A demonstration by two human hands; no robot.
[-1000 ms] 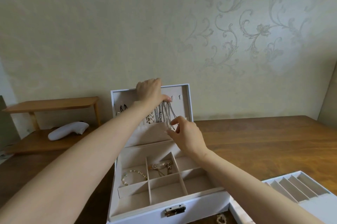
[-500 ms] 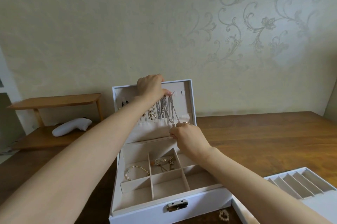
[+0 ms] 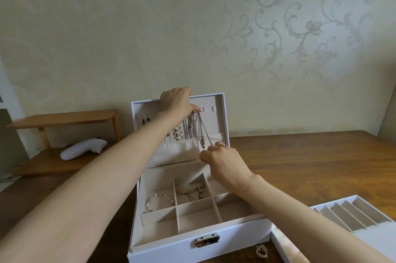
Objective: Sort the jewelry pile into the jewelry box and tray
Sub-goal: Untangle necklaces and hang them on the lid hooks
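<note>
**Head view:** At the raised lid [image 3: 222,117] of the box [image 3: 192,247], my left hand [image 3: 177,102] curls over the hook row. Its thumb and fingers pinch the top of a silver chain [image 3: 204,132] so the loop can settle on a hook. My right hand [image 3: 222,162] is just below, in front of the lid's pouch [image 3: 175,151]. It pinches the chain's lower end and draws it taut, which I judge stops it tangling with the necklaces [image 3: 189,127] hanging just to its left. Two hooks [image 3: 209,109] to the right of my left thumb are bare.

Inside the box, a bracelet [image 3: 159,200] lies in the far-left compartment. Gold pieces [image 3: 191,191] lie in the far-middle one, each kind in its own cell. The tray [image 3: 375,235] sits right of the box on the table [image 3: 300,166], and its slots show no jewelry. One earring [image 3: 261,251] waits on the table just in front of the box, beside the tray. I cannot tell whether the chain's loop is already over a hook, because my left hand hides it.
</note>
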